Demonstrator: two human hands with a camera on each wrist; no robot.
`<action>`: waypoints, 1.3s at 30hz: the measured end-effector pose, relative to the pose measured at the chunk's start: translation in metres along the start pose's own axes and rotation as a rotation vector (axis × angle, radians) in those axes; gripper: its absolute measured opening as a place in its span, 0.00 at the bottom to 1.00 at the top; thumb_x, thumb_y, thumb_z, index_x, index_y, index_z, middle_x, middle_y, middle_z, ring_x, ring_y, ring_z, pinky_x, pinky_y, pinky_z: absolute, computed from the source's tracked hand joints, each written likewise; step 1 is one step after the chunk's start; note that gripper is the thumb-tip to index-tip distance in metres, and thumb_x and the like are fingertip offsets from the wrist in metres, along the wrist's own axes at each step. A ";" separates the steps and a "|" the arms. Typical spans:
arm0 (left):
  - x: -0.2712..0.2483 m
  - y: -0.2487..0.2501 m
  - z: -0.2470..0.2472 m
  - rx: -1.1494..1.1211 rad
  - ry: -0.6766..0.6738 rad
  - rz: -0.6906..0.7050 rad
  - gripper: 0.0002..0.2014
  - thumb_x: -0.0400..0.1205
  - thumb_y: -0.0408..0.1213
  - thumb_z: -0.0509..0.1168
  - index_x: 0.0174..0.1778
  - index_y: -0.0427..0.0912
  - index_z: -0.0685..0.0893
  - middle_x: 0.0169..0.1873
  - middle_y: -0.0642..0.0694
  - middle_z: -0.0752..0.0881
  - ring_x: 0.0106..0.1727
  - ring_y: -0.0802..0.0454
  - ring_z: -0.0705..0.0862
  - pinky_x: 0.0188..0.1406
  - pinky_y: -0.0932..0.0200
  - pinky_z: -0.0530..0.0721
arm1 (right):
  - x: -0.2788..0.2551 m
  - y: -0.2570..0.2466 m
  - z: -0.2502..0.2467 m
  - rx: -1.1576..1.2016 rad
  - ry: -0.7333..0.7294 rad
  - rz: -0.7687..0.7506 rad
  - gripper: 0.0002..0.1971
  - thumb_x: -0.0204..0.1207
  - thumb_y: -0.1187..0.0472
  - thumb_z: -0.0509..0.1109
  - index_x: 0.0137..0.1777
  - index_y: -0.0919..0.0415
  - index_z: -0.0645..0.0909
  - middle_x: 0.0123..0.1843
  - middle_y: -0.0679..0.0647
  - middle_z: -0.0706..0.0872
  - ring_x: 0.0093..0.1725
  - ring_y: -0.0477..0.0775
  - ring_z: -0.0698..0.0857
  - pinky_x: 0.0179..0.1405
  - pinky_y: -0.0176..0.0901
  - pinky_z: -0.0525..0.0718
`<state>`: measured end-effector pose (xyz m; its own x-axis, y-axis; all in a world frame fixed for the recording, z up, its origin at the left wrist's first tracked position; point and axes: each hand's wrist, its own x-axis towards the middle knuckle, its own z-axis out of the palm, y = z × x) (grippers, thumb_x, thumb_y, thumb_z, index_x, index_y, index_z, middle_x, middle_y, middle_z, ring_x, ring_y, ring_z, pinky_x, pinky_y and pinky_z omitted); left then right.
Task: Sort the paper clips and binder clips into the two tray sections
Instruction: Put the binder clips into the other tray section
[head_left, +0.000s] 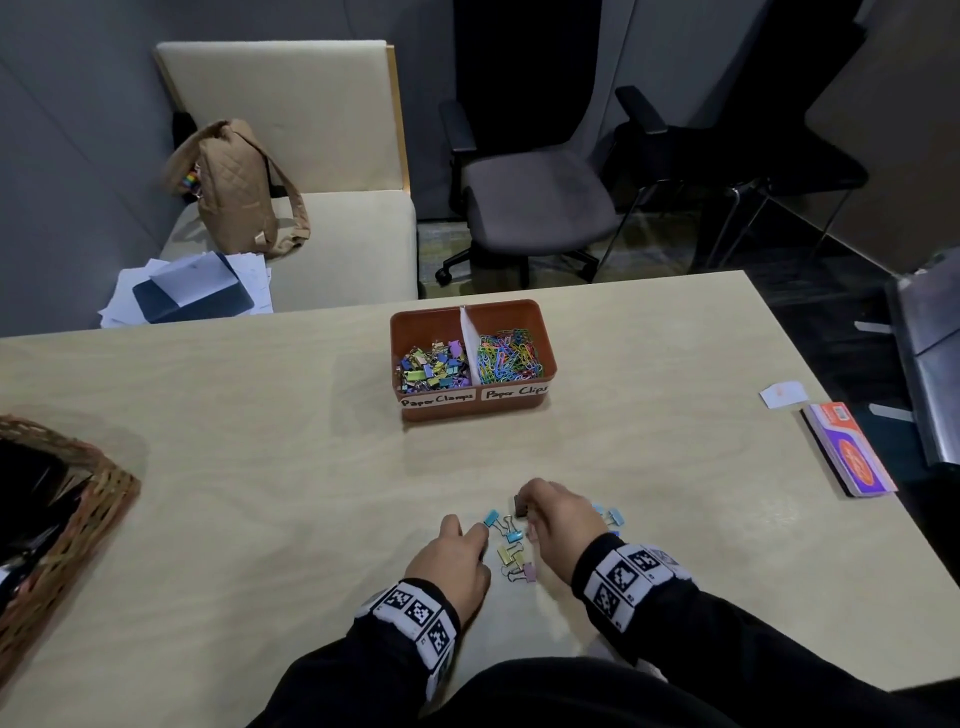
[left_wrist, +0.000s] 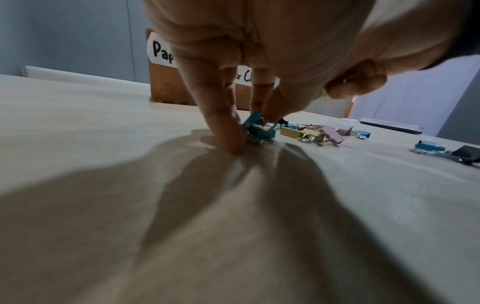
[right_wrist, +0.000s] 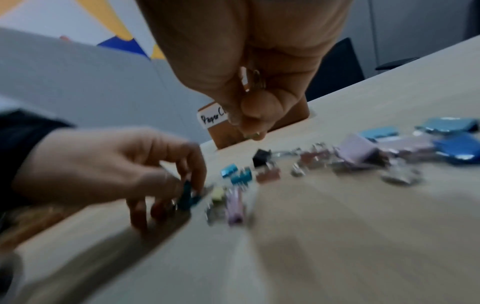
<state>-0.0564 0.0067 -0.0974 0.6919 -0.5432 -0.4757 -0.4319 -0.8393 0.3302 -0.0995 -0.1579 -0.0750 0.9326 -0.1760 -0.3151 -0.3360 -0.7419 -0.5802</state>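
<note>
A brown tray (head_left: 470, 410) stands mid-table. Its left section, labelled "Paper Clamps", holds binder clips (head_left: 431, 366), and its right section, labelled "Paper Clips", holds paper clips (head_left: 511, 353). Several loose binder clips (head_left: 511, 553) lie near the front edge between my hands. My left hand (left_wrist: 249, 131) pinches a teal binder clip (left_wrist: 255, 128) that sits on the table. My right hand (right_wrist: 249, 123) is curled into a fist just above the table, and metal clip handles (right_wrist: 255, 79) show inside it. A dark clip (head_left: 519, 505) lies by its fingers.
A wicker basket (head_left: 78, 519) sits at the table's left edge. A flat orange and purple box (head_left: 852, 452) and a paper slip (head_left: 782, 395) lie at the right edge. Chairs stand beyond the far edge.
</note>
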 end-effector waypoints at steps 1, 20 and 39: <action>0.000 -0.001 0.000 -0.006 0.003 -0.004 0.12 0.81 0.38 0.56 0.60 0.45 0.74 0.53 0.43 0.71 0.44 0.39 0.82 0.39 0.51 0.79 | 0.005 -0.006 -0.004 0.026 0.019 0.005 0.16 0.77 0.74 0.58 0.58 0.55 0.77 0.51 0.50 0.81 0.47 0.50 0.83 0.45 0.35 0.77; 0.002 -0.018 0.000 -0.086 -0.074 -0.102 0.15 0.78 0.27 0.59 0.61 0.41 0.73 0.59 0.43 0.71 0.49 0.39 0.83 0.49 0.50 0.83 | 0.081 -0.091 -0.070 0.087 0.151 -0.109 0.16 0.80 0.65 0.67 0.65 0.50 0.78 0.59 0.51 0.87 0.54 0.51 0.85 0.59 0.45 0.84; 0.003 -0.016 0.000 -0.116 -0.040 -0.038 0.09 0.75 0.27 0.58 0.46 0.44 0.76 0.47 0.47 0.67 0.41 0.37 0.81 0.39 0.52 0.77 | 0.004 0.022 0.032 -0.589 -0.302 -0.364 0.15 0.66 0.64 0.75 0.51 0.49 0.78 0.54 0.52 0.77 0.46 0.56 0.81 0.32 0.50 0.85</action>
<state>-0.0478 0.0186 -0.1042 0.6818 -0.5131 -0.5215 -0.3341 -0.8525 0.4020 -0.1071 -0.1537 -0.1132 0.8661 0.2684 -0.4217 0.1915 -0.9574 -0.2161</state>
